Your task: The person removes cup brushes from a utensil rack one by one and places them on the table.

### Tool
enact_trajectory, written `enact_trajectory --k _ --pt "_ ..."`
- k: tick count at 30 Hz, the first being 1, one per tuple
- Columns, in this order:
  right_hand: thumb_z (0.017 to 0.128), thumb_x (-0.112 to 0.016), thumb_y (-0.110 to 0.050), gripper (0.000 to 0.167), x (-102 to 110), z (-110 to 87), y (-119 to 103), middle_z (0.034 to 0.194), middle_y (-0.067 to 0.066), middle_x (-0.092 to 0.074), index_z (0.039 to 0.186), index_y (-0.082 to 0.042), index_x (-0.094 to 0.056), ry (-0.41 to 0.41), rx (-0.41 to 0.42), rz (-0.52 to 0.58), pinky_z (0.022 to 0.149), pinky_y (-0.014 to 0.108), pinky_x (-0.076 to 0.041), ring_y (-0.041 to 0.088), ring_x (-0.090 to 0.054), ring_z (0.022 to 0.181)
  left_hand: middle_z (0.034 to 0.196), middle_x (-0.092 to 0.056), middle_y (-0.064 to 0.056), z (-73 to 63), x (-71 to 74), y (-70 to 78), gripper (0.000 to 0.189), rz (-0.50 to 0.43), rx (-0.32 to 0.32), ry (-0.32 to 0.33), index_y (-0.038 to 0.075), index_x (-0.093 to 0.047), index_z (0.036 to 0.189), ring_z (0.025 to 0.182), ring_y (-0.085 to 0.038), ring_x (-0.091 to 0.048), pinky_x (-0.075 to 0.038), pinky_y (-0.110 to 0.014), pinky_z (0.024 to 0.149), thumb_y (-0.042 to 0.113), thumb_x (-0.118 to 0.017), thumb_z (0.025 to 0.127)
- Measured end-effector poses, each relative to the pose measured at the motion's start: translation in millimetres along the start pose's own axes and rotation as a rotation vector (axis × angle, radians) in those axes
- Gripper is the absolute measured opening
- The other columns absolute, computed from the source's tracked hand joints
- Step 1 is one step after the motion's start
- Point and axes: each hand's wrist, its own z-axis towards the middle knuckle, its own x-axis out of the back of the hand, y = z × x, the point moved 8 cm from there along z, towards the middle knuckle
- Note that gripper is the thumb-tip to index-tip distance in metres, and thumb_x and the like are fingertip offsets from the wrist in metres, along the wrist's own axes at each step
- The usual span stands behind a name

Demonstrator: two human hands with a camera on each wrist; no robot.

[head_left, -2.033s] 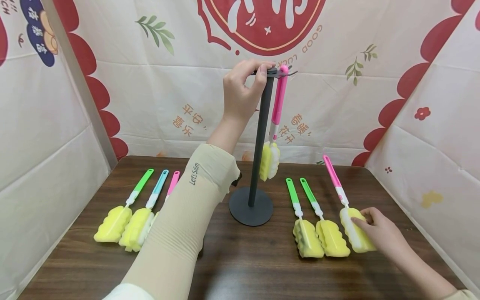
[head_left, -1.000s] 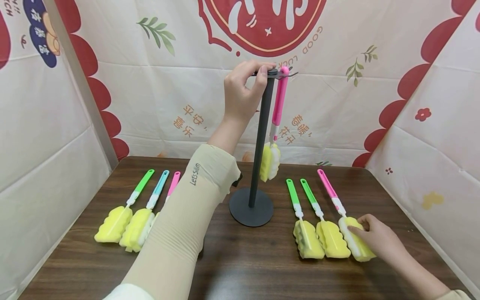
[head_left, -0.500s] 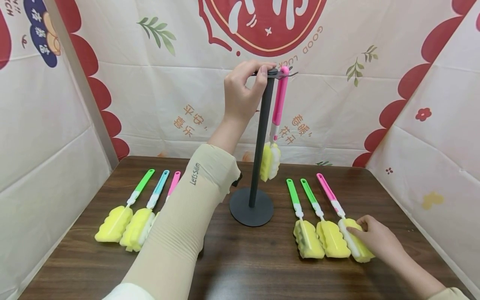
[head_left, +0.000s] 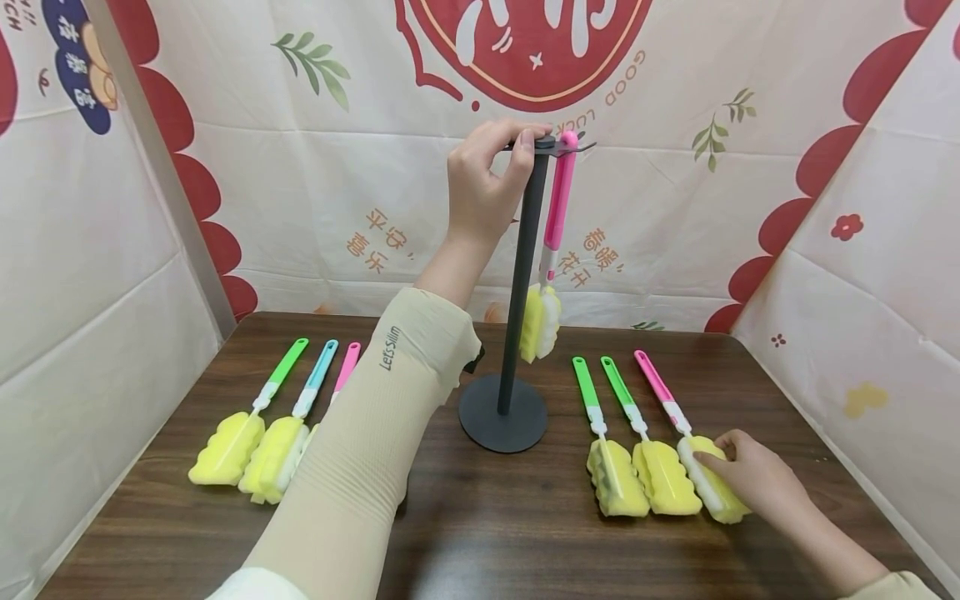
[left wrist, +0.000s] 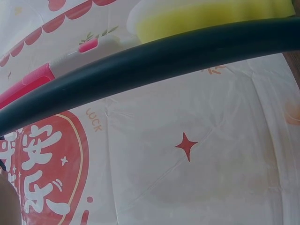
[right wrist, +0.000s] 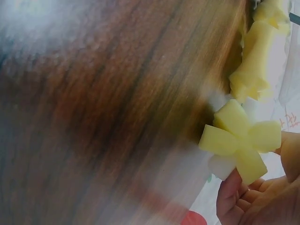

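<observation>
My left hand (head_left: 487, 179) grips the top of a black metal stand (head_left: 517, 308), thumb at the post's upper end. From a hook beside it hangs a sponge bottle brush (head_left: 557, 200) with a pink handle, its yellow and white head low along the post. At the right, my right hand (head_left: 759, 475) holds the sponge head of another pink-handled bottle brush (head_left: 708, 475) between thumb and fingers, close over the table. The right wrist view shows that sponge end (right wrist: 241, 140) head-on, fingers around its far side. Two green-handled brushes (head_left: 617, 475) lie just left of it.
On the left of the brown table (head_left: 480, 533) lie a green-handled brush (head_left: 232, 446), a blue-handled brush (head_left: 281, 450) and a pink-handled one (head_left: 348, 362), partly hidden by my left sleeve (head_left: 360, 442). Printed cloth walls (head_left: 375, 217) enclose the table's back and sides.
The right hand has brought the pink-handled brush down and slightly left, beside the green-handled ones; over the last half second it barely moves. The left hand stays on the stand.
</observation>
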Motion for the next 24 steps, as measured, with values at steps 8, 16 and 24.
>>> enact_trajectory --k 8,16,24 --pt "0.093 -0.056 -0.052 0.066 0.3 0.5 0.5 0.098 0.025 -0.06 0.112 0.011 -0.052 -0.002 -0.005 -0.013 0.066 0.046 -0.045 0.033 -0.057 0.083 0.095 -0.072 -0.01 0.0 -0.5 0.0 0.029 0.003 -0.002 0.0 -0.001 -0.073 0.098 0.092 -0.013 -0.062 -0.045 -0.02 0.086 0.017 -0.052 0.094" --pt "0.092 -0.055 -0.056 0.069 2.8 0.5 1.5 0.099 0.026 -0.06 0.113 0.01 -0.051 0.004 -0.015 -0.016 0.064 0.044 -0.044 0.034 -0.058 0.083 0.095 -0.072 -0.011 0.4 -0.1 -0.2 0.029 0.007 -0.003 0.002 -0.002 -0.073 0.099 0.092 -0.012 -0.063 -0.045 -0.019 0.086 0.017 -0.052 0.094" --pt "0.092 -0.053 -0.059 0.075 4.4 0.1 1.1 0.108 0.033 -0.059 0.116 0.011 -0.05 -0.016 -0.038 -0.023 0.067 0.05 -0.045 0.04 -0.059 0.089 0.095 -0.072 -0.01 0.4 -0.3 -0.6 0.029 0.003 0.001 0.0 -0.002 -0.073 0.098 0.092 -0.012 -0.062 -0.045 -0.02 0.086 0.018 -0.052 0.094"
